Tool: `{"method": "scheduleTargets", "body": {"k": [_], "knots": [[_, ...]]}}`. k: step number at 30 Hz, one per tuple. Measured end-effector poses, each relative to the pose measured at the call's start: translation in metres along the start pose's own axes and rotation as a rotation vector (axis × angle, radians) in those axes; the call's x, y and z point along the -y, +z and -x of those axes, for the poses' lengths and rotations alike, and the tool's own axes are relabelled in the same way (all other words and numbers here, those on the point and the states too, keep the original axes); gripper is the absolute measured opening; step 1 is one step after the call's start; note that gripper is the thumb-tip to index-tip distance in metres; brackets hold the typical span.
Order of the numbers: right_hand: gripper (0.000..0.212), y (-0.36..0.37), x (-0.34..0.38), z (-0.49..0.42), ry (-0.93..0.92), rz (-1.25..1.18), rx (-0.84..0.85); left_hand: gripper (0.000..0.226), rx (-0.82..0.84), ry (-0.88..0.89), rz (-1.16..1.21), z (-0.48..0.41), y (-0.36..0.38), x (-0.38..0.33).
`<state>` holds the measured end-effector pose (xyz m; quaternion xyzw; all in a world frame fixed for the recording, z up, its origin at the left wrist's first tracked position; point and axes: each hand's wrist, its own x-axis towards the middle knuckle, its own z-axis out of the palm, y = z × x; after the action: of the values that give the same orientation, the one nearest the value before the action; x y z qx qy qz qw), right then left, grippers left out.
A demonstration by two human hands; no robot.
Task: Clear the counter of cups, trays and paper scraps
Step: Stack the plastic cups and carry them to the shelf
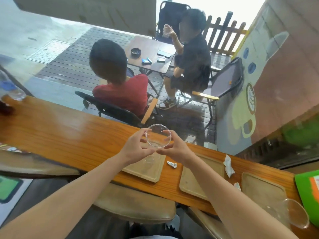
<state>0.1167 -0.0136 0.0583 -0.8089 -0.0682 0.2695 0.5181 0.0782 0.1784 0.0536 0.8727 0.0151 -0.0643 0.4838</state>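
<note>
A clear plastic cup is held above the wooden counter, its rim toward me. My left hand grips its left side and my right hand grips its right side. Below the cup lies a pale wooden tray. A second tray and a third tray lie further right on the counter. A crumpled paper scrap sits between the first two trays. More white paper and a small scrap lie by the second tray. Another clear cup lies tipped at the far right.
A window runs behind the counter; outside, two people sit at a small table. A water bottle stands at the counter's far left. A green sheet rests at the right end. Padded stools stand under the counter's near edge.
</note>
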Motion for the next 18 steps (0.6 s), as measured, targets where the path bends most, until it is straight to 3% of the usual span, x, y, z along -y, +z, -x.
{"method": "scheduleTargets", "body": {"k": [10,18], "knots": [[0.075,0.023,-0.016,-0.012,0.141,0.047,0.020,0.080,0.106,-0.080,-0.077,0.004,0.006,0.032],[0.071,0.050,-0.037,-0.018,0.129,0.300,-0.021,0.080,0.140,-0.141,-0.164,0.006,0.020,0.056]]}}
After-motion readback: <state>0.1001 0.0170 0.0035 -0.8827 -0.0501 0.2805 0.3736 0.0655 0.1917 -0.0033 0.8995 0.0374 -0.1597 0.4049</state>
